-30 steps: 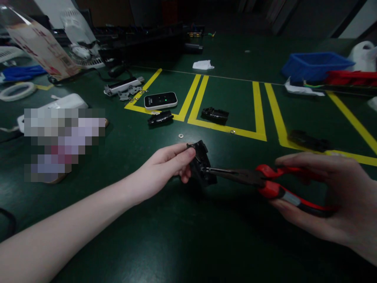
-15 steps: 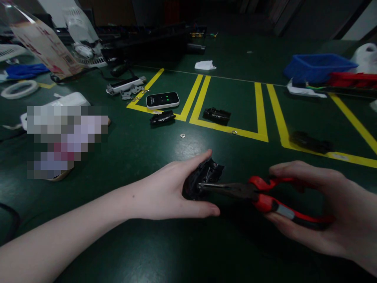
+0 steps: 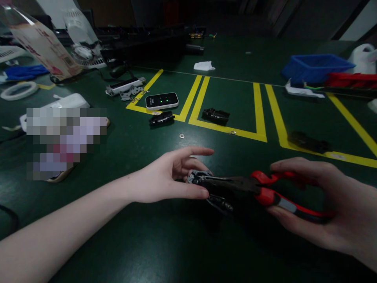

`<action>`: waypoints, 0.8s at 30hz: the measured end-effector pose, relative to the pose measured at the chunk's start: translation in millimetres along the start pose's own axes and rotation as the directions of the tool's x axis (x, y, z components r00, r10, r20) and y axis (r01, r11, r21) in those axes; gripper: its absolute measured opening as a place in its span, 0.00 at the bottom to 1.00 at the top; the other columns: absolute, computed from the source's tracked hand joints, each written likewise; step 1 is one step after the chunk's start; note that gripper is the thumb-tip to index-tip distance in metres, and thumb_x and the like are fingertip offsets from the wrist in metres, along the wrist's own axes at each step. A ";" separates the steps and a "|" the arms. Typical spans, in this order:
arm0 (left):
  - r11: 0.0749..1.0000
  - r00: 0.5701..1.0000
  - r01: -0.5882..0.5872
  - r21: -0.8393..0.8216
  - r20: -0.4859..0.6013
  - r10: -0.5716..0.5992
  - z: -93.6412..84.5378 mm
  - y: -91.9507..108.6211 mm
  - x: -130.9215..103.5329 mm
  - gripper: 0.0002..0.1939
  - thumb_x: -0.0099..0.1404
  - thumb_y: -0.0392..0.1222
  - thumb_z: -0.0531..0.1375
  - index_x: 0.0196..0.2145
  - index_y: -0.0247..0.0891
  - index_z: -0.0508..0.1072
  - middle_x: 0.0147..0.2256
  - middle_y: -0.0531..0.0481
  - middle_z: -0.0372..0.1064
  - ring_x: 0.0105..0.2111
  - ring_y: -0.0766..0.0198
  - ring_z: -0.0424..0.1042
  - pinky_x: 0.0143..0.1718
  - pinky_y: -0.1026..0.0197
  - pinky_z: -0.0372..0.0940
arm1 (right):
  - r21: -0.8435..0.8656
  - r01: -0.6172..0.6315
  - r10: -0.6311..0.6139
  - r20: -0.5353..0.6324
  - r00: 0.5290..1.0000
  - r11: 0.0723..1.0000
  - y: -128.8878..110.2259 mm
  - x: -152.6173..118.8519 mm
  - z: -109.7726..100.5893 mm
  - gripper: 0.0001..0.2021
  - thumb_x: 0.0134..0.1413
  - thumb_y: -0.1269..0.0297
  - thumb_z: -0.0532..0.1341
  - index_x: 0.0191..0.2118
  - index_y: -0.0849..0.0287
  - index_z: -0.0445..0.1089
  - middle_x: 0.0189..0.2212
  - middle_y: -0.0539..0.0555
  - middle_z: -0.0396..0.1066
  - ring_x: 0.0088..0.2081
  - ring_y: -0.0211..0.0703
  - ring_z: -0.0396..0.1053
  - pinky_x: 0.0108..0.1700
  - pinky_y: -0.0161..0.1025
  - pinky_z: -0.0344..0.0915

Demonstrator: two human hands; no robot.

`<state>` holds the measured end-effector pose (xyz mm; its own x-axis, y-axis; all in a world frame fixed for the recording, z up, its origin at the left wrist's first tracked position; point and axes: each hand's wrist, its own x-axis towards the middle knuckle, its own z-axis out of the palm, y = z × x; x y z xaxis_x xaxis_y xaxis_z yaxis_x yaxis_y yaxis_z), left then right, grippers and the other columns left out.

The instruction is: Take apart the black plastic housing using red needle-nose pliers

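Note:
My left hand (image 3: pixel 166 177) holds a small black plastic part (image 3: pixel 220 203) between the thumb and the curled fingers, while the index finger stretches free above it. A grey metal-looking end (image 3: pixel 193 177) of the part shows by the fingers. My right hand (image 3: pixel 338 208) is wrapped round the red handles of long-nose pliers (image 3: pixel 266 195). The pliers' nose points left and reaches the part beside my left thumb. Whether the jaw tips grip anything is too dark to tell.
Similar black parts (image 3: pixel 216 116) lie along the yellow tape (image 3: pixel 229 129). A small metal ring (image 3: pixel 182 136) lies ahead of my left hand. A white device with green lights (image 3: pixel 161 101) stands beyond. A blue bin (image 3: pixel 318 68) is at back right, a bottle (image 3: pixel 44 45) at back left.
My left hand has turned the black part, so its grey end now shows. The index finger has lifted off it. The pliers stay in my right hand, almost in place.

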<state>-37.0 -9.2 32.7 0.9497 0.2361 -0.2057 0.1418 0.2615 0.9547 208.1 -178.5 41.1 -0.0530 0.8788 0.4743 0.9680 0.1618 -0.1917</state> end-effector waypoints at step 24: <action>0.990 0.988 0.140 0.001 0.063 -0.140 -2.7 11.4 -6.0 0.34 0.63 0.32 0.65 0.62 0.47 0.59 0.48 0.49 0.74 0.48 0.62 0.74 0.47 0.60 0.67 | -0.006 0.035 -0.035 0.023 0.999 0.999 2.4 0.8 -3.5 0.18 0.59 0.47 0.58 0.48 0.52 0.65 0.38 0.53 0.73 0.32 0.44 0.72 0.36 0.43 0.72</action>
<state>-41.8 -5.1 44.2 0.9362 0.1379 -0.3234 0.2738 0.2914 0.9166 211.2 -179.0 44.0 -0.0919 0.8827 0.4608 0.9671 0.1894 -0.1700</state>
